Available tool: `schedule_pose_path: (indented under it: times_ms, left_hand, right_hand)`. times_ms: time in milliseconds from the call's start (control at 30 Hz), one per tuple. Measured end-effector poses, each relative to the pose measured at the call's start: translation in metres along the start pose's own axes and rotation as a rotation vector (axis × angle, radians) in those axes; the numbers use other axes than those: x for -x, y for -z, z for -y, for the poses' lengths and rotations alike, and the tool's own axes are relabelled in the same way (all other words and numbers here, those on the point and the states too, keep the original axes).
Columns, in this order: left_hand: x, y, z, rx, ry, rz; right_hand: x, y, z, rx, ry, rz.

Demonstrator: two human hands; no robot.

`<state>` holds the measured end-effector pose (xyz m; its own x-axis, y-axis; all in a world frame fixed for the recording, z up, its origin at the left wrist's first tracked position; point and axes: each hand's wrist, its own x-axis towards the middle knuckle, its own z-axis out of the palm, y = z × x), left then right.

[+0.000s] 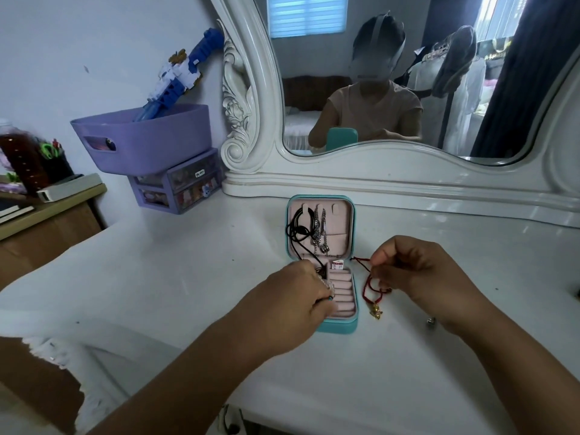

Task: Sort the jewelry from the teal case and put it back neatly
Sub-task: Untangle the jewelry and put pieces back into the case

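Open teal zip-around jewelry case (321, 265) at centre of the white tabletop (188, 277), before the white carved-frame mirror (408, 183); red cord bracelet with gold charm (372, 288) just right of the case; purple plastic basket (141, 136) atop small purple drawer unit (175, 188), far left.

Dim bluish daylight, window (307, 14) glow in mirror, soft glare on tabletop (470, 246), fisheye-warped edges.

One teal case (337, 327), two hands, perhaps three necklaces.
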<state>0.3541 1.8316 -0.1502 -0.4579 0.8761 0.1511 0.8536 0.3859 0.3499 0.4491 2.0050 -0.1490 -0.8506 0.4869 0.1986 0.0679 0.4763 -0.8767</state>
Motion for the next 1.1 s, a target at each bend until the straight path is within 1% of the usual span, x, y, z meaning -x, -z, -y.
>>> schedule_pose_path:
  times_ms: [100, 200, 267, 367, 467, 600, 700, 833, 933, 1033, 1100]
  left_hand:
    - [-0.002, -0.007, 0.003, 0.05, 0.021, -0.111]
    - [-0.005, -0.006, 0.009, 0.234, 0.076, -0.171]
    - [-0.007, -0.004, 0.011, 0.327, 0.14, -0.194]
    - [-0.006, -0.004, 0.013, 0.362, 0.173, -0.202]
    - [-0.005, -0.005, 0.017, 0.352, 0.114, -0.2]
    - [-0.005, -0.007, 0.025, 0.29, -0.06, -0.2]
    - [0.0, -0.006, 0.029, 0.236, -0.132, -0.143]
    - [0.005, 0.0, 0.036, 0.234, -0.189, -0.051]
    - [-0.002, 0.006, 0.039, 0.258, -0.147, -0.035]
    - [-0.009, 0.009, 0.037, 0.415, -0.021, -0.018]
    - [-0.012, 0.007, 0.036, 0.453, -0.01, -0.047]
  right_hand:
    - [0.002, -0.004, -0.004, -0.018, -0.006, 0.009]
    - [0.004, -0.008, -0.007, -0.013, 0.015, 0.04]
    - [0.004, -0.009, -0.008, 0.001, 0.033, 0.045]
    - [0.004, -0.009, -0.009, 0.007, 0.043, 0.038]
    - [0.004, -0.009, -0.01, -0.009, 0.045, 0.035]
    - [0.005, -0.01, -0.01, -0.015, 0.063, 0.053]
    - [0.006, -0.013, -0.01, -0.039, 0.079, 0.098]
    - [0.006, -0.017, -0.009, -0.039, 0.103, 0.13]
    - [0.007, -0.019, -0.008, -0.01, 0.117, 0.141]
    - [0.008, -0.02, -0.01, 0.027, 0.131, 0.153]
    - [0.007, -0.02, -0.013, 0.041, 0.137, 0.16]
